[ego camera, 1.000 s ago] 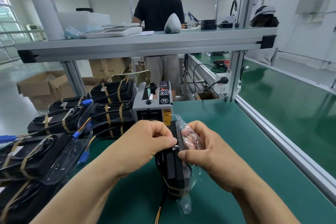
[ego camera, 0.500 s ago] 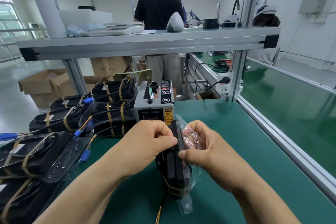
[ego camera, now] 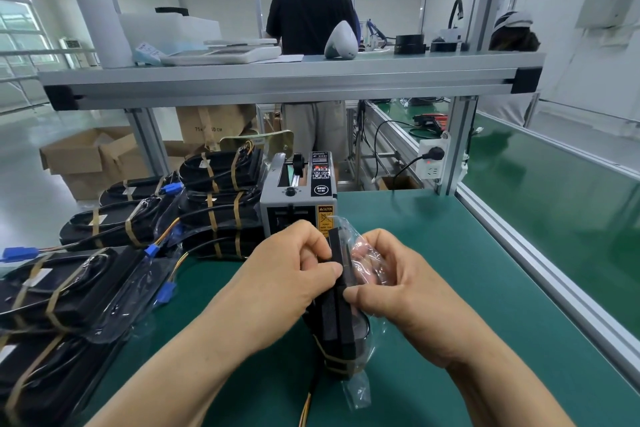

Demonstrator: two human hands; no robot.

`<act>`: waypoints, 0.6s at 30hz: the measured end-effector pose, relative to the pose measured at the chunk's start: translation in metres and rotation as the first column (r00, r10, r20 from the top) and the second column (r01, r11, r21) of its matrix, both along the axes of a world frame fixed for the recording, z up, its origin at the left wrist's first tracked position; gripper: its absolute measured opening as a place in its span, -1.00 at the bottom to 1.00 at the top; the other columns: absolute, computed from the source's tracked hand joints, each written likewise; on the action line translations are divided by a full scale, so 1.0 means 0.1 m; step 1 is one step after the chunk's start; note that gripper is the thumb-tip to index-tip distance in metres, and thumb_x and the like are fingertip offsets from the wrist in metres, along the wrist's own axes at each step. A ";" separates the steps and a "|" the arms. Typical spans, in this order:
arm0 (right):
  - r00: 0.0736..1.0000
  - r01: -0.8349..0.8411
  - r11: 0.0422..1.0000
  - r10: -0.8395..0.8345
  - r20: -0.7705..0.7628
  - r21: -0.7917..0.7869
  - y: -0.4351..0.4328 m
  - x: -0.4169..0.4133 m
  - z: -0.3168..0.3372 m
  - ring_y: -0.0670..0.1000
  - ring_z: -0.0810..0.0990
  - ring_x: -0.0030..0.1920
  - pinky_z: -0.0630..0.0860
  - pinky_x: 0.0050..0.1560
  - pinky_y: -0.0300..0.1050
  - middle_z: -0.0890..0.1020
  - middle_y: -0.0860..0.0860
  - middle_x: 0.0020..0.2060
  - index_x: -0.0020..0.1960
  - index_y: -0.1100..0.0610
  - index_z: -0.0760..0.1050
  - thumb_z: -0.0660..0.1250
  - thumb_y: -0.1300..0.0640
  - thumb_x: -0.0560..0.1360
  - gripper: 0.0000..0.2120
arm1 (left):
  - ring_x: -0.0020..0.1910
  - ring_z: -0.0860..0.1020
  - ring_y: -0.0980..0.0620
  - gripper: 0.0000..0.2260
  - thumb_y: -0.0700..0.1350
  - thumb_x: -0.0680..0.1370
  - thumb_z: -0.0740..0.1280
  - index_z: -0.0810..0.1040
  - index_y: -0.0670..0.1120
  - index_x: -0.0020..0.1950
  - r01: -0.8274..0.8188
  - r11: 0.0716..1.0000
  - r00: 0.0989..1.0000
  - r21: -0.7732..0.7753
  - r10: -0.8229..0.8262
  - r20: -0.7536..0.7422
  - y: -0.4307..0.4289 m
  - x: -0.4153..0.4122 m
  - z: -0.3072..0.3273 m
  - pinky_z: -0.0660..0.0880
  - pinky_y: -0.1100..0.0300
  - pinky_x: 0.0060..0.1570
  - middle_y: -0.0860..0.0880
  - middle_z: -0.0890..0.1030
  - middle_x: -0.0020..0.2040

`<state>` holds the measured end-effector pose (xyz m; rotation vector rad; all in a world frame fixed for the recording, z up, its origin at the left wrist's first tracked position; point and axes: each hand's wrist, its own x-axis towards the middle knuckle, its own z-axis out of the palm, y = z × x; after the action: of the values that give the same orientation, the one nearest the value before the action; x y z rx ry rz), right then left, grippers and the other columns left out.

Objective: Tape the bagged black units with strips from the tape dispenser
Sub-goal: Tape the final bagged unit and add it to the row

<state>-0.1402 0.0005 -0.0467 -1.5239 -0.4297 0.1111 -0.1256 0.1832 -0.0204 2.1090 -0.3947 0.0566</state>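
Observation:
A bagged black unit (ego camera: 337, 326) stands on edge on the green mat, a brown tape band round its lower part and thin wires trailing out at the bottom. My left hand (ego camera: 294, 270) grips its upper left side, thumb against the top edge. My right hand (ego camera: 394, 284) pinches the clear bag film on its right side. Just behind the hands sits the grey tape dispenser (ego camera: 298, 199). Several taped bagged units (ego camera: 221, 198) are stacked to the left.
An aluminium rail (ego camera: 540, 274) borders the mat on the right, with a green conveyor beyond. An overhead shelf (ego camera: 277, 83) spans the bench. A wall socket with a plug (ego camera: 431, 163) hangs on the right post. A person stands behind the bench. Cardboard boxes (ego camera: 90, 159) lie on the floor at left.
Both hands hold the same unit in nearly the same place; the fingers shifted only slightly along its top edge.

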 end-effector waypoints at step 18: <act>0.999 -0.017 0.998 0.019 -0.047 0.056 -0.08 0.00 0.01 0.00 0.53 -0.22 0.47 -0.16 -0.10 0.59 0.04 -0.24 -0.08 0.00 0.53 0.47 0.14 0.21 -0.70 | -0.43 0.34 0.16 -0.74 -0.11 0.41 0.53 0.48 0.05 -0.03 0.172 0.985 0.980 0.024 -0.168 -0.109 0.05 0.07 0.08 0.32 0.30 -0.39 0.15 0.40 -0.41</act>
<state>-0.1407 -0.0073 -0.0455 -1.4603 -0.4057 0.1477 -0.1183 0.1881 -0.0128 2.0928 -0.5135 -0.1628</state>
